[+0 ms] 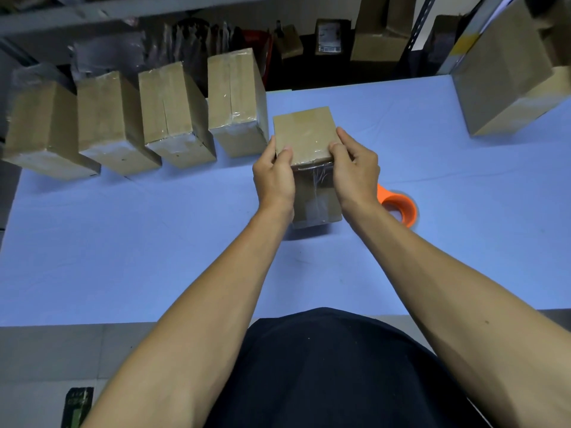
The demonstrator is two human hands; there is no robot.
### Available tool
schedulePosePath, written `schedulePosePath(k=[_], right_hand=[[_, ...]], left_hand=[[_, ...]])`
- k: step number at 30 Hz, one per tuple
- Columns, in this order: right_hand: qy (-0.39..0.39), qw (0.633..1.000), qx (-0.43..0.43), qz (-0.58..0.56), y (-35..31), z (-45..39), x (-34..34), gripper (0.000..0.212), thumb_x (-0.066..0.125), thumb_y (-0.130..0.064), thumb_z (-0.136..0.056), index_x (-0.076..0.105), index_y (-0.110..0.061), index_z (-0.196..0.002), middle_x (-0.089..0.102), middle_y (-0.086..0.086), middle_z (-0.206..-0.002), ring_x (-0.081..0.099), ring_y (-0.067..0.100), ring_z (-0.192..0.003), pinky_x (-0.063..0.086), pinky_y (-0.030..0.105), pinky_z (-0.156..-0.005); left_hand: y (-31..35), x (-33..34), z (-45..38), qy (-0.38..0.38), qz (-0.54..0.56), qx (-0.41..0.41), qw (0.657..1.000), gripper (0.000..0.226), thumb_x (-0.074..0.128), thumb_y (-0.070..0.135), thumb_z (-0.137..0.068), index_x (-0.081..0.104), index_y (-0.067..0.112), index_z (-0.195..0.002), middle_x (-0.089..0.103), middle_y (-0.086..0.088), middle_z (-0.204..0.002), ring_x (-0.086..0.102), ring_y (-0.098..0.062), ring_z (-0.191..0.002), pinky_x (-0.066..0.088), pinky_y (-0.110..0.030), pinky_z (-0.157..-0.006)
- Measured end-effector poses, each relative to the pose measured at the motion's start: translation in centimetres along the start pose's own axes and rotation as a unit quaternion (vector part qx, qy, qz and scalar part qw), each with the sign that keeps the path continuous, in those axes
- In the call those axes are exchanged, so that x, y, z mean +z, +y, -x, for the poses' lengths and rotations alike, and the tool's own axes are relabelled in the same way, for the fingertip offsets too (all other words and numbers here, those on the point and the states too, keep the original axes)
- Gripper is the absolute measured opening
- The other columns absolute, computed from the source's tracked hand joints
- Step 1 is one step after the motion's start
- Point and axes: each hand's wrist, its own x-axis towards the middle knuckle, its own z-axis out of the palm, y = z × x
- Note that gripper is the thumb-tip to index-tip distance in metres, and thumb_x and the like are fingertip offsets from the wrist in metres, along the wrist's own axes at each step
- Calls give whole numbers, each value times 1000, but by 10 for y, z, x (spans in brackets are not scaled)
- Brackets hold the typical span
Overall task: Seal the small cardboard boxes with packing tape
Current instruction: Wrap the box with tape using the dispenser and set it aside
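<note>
A person's left hand (273,177) and right hand (355,173) hold a small cardboard box (304,135) upright on the blue counter (154,242), each grip curled round a side of the box with the thumb pressed on its top face near the front edge, where clear packing tape (315,177) runs down over the front. The tape looks wrinkled at that edge; if the thumbs smooth it unevenly, creases or trapped air could leave the flap poorly stuck, and a hard push might tip the tall box toward the orange tape dispenser (398,206) lying just beside the right wrist. Four taped boxes (173,115) stand in a row at the left rear of the counter, one box is in hand, one dispenser is visible, and one larger carton (506,78) sits at far right.
</note>
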Motion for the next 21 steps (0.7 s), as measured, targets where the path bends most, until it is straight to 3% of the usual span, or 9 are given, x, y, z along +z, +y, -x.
schedulePosePath(k=[4, 7, 9, 11, 13, 16, 18, 21], right_hand=[[-33, 999, 13, -30, -1, -1, 0, 43, 54, -27, -95, 59, -22, -138, 58, -10, -140, 53, 5, -127, 40, 31, -113], [-145, 989, -4, -9, 2, 0, -10, 60, 51, -39, -96, 37, -26, -153, 44, -12, -152, 41, 3, -138, 31, 32, -118], [-217, 976, -14, 20, 5, -1, -19, 72, 58, -27, -95, 21, -29, -158, 44, -15, -151, 43, 0, -135, 35, 25, -113], [-233, 972, -7, 21, 5, -1, -26, 78, 60, -14, -94, 19, -30, -158, 51, -15, -143, 50, 0, -127, 42, 20, -105], [-215, 976, 11, 14, 10, -3, -29, 68, 61, -19, -95, 31, -29, -155, 58, -9, -138, 56, 5, -124, 47, 26, -102], [-199, 978, 21, 59, 27, 0, -26, 32, 62, -32, -96, 61, -33, -128, 73, -7, -111, 69, 10, -103, 56, 35, -92], [-182, 979, 38, 87, 41, 7, -23, 31, 62, -39, -96, 61, -35, -127, 74, -7, -104, 71, 9, -95, 58, 33, -88], [-181, 975, 69, 105, 52, 14, -17, 33, 59, -50, -94, 61, -35, -124, 74, -6, -103, 71, 12, -94, 58, 32, -86]], left_hand=[[4, 1, 10, -7, 5, 1, 1000, 46, 53, 26, -95, 57, 13, -140, 62, 2, -136, 56, -11, -126, 41, -32, -113], [8, -2, 7, -15, -96, -6, 995, 74, 34, 74, -86, 57, 27, -139, 60, 9, -138, 53, -12, -129, 39, -37, -114], [15, -10, 4, -41, -142, -14, 989, 84, 30, 88, -77, 61, 34, -132, 65, 14, -130, 56, -11, -125, 42, -37, -110], [24, -18, 6, -91, -144, -14, 985, 63, 39, 76, -90, 68, 29, -121, 71, 15, -115, 65, -4, -110, 50, -26, -95], [19, -23, 3, -146, -143, -16, 979, 38, 54, 52, -97, 68, 23, -118, 73, 13, -109, 68, 2, -96, 52, -19, -78], [-8, -27, 8, -159, -170, -34, 972, 42, 71, 35, -84, 61, 20, -122, 72, 4, -113, 71, -8, -97, 58, -34, -85], [-30, -28, 15, -147, -171, -64, 972, 45, 69, 37, -81, 57, 20, -121, 71, 1, -114, 70, -18, -101, 56, -47, -92], [-53, -32, 19, -127, -189, -61, 972, 46, 62, 51, -80, 53, 30, -120, 68, 9, -113, 68, -18, -104, 54, -48, -95]])
